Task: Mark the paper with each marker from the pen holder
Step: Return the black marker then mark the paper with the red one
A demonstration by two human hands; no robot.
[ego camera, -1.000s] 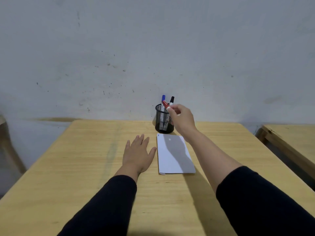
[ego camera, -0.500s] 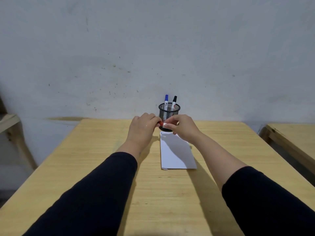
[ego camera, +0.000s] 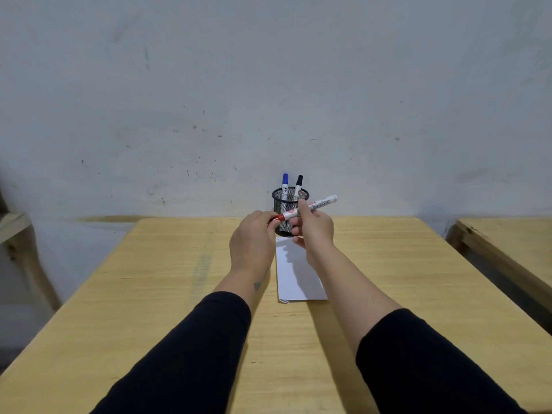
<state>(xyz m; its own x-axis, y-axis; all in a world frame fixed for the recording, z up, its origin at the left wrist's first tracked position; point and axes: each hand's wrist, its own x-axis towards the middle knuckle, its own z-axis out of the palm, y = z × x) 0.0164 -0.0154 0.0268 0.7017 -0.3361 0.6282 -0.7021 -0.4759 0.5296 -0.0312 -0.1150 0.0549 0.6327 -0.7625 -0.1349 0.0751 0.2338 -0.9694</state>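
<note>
Both hands have lifted slightly since half a second ago, and the red marker [ego camera: 301,210] now shows nearly whole, its white barrel slanting up to the right. My right hand [ego camera: 315,227] is curled around the barrel's middle, thumb on top; my left hand [ego camera: 254,239] pinches the red cap end between fingertips, apparently ready to pull it off. Just behind them stands the black mesh pen holder [ego camera: 290,198], with the blue marker [ego camera: 285,183] and black marker [ego camera: 298,184] upright inside. Below the hands, the paper [ego camera: 298,279] lies flat on the wooden table [ego camera: 149,294], its far edge near the holder's base. I judge the risk lies in the pull: a stiff cap releasing suddenly could jerk either hand backward into the holder and tip it, or send the cap flying off the table.
</note>
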